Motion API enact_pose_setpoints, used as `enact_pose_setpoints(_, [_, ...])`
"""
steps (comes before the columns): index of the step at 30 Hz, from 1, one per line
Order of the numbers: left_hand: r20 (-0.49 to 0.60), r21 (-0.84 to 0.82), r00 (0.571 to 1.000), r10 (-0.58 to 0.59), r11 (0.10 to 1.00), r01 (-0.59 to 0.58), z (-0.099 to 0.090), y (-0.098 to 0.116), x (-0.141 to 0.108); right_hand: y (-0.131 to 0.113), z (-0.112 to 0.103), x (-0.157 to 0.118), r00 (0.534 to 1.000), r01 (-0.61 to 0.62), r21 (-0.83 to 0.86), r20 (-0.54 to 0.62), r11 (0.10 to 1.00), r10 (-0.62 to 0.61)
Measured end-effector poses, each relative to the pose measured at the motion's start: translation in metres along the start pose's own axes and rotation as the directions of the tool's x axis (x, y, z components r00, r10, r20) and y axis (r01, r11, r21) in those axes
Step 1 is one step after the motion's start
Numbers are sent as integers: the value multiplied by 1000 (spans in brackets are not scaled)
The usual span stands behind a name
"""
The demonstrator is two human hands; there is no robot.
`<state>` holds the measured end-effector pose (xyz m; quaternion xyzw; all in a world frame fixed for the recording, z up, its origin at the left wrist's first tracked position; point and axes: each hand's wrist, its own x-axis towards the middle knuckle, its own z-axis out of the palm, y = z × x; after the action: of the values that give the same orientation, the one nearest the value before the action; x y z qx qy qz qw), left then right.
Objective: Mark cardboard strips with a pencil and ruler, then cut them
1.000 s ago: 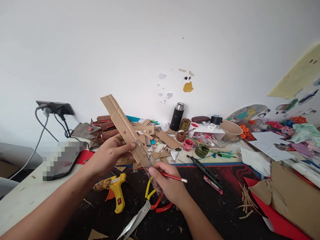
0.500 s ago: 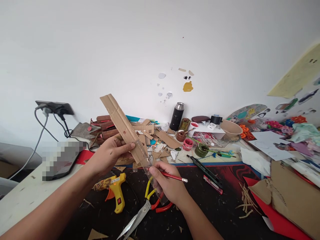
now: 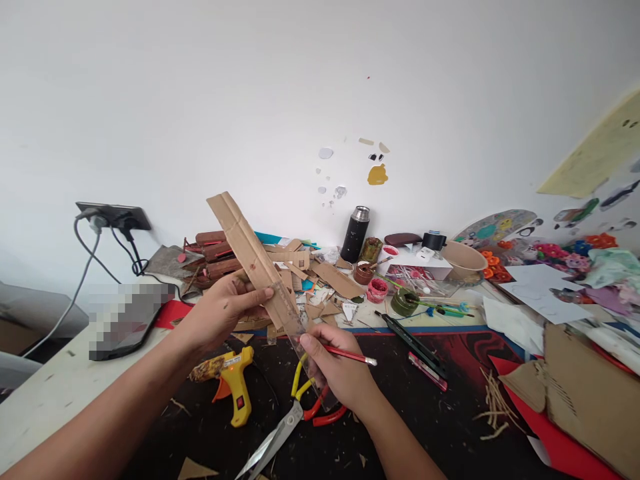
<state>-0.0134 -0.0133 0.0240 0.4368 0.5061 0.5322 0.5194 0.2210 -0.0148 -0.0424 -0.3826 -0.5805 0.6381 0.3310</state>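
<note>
My left hand (image 3: 235,303) pinches a long strip of cardboard (image 3: 245,247) and the upper end of a clear ruler (image 3: 287,313) lying along it. The strip slants up to the left, raised above the dark mat. Closed around the ruler's lower part is my right hand (image 3: 330,360), which also has a red pencil (image 3: 347,354) tucked between its fingers, eraser end pointing right. Beneath the hands lie scissors (image 3: 283,427) with red handles, and yellow handles (image 3: 300,383) beside them. A yellow hot glue gun (image 3: 235,383) rests left of these.
Cardboard scraps (image 3: 335,277) pile up along the back. A black bottle (image 3: 355,233) and paint jars (image 3: 377,290) stand near the wall. A black utility knife (image 3: 413,341) lies to the right, with a cardboard sheet (image 3: 590,393) beyond. Cables hang from a power strip (image 3: 114,217) at left.
The whole view has shifted slightly, so things appear a little further right. Both hands keep the same hold on the cardboard strip, ruler and pencil.
</note>
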Motion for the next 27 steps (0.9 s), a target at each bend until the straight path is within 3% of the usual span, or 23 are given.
enact_pose_setpoints(27, [-23, 42, 1000, -14, 999, 15, 0, 1, 0, -2, 0, -2, 1000, 0, 1, -5, 1000, 0])
